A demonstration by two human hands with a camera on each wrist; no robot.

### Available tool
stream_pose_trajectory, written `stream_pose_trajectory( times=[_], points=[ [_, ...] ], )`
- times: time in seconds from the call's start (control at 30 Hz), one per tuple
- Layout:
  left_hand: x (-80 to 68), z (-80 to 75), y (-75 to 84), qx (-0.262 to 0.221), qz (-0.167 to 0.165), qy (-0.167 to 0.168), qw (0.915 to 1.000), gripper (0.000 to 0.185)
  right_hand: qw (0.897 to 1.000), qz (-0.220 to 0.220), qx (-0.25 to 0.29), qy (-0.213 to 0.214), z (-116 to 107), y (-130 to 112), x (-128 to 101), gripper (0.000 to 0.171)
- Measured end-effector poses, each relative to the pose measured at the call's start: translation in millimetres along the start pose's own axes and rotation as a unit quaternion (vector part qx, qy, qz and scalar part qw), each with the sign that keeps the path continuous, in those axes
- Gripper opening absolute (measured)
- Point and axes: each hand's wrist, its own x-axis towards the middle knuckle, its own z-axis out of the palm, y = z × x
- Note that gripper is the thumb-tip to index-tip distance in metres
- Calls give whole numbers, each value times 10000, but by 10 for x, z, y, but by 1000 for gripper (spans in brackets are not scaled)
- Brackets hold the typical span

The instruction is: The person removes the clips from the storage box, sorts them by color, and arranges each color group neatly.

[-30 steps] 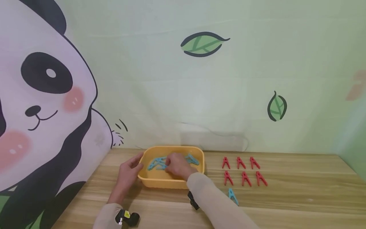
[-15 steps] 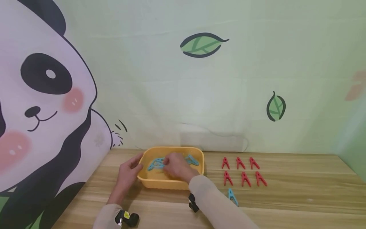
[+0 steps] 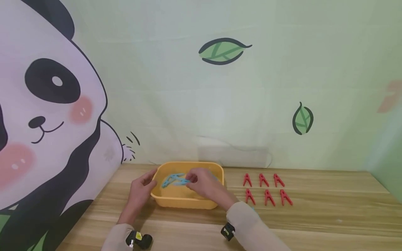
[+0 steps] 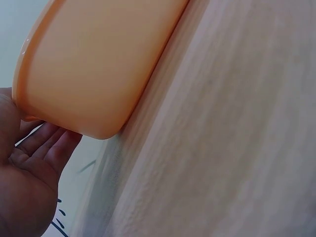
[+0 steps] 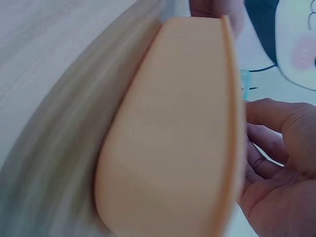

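A yellow tub (image 3: 176, 201) stands on the wooden table and holds several blue clothespins (image 3: 171, 179). My left hand (image 3: 141, 190) holds the tub's left end, thumb on the rim (image 4: 29, 59) and fingers (image 4: 47, 143) along the outer corner. Over the tub's right half my right hand (image 3: 202, 183) pinches a blue clothespin (image 3: 184, 181) by one end, lifted a little above the others. In the right wrist view the tub's wall (image 5: 177, 133) fills the frame, a bit of blue clothespin (image 5: 245, 84) shows above the rim, and my right hand's fingers (image 5: 276, 148) are curled.
Red clothespins (image 3: 267, 190) lie in two neat rows of three on the table to the right of the tub. A wall cloth with a panda and leaves hangs right behind the table. My right sleeve (image 3: 251, 226) crosses the table's front.
My right hand has risen out of the pile and drawn back to the right with a blue clothespin. Its sleeve now covers the lone blue clothespin on the table. The left hand has stayed put.
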Motion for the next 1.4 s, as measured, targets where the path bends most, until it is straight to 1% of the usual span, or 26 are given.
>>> stream_pose_trajectory(
  times=[0.1, 0.23, 0.33, 0.57, 0.7, 0.9, 1.1, 1.33, 1.37, 1.4],
  points=[
    [7, 1, 8, 23, 20, -20, 10000, 45, 9997, -230, -58, 103, -114, -34, -100, 4],
    [10, 0, 9, 143, -85, -27, 9999, 47, 9987, -427, -181, 221, -281, -52, -263, 6],
    [16, -1, -1, 216, -147, -26, 9997, 47, 9984, -453, -214, 277, -415, -47, -402, 8],
    [2, -3, -6, 184, -86, 10, 9998, 46, 9982, -436, -336, 244, -638, -3, -671, 9],
    [-9, -1, -2, 161, -54, -25, 9999, 46, 9985, -434, -282, 198, -745, 40, -810, 11],
    [3, -12, 2, 228, -158, 8, 9996, 47, 9983, -556, -41, 194, -909, 171, -1003, 12],
    [16, -3, 6, 155, -167, -5, 9997, 47, 9985, -500, 76, 218, -1101, 309, -1226, 16],
    [2, 10, 17, 25, -109, 10, 9999, 46, 9959, -831, 140, 326, -1236, 568, -1422, 21],
    [0, 10, 19, 37, -107, 1, 9999, 46, 9962, -803, 131, 305, -1251, 602, -1441, 22],
    [-1, 10, 20, 44, -103, -9, 9999, 46, 9973, -679, 110, 261, -1272, 630, -1457, 22]
  ],
)
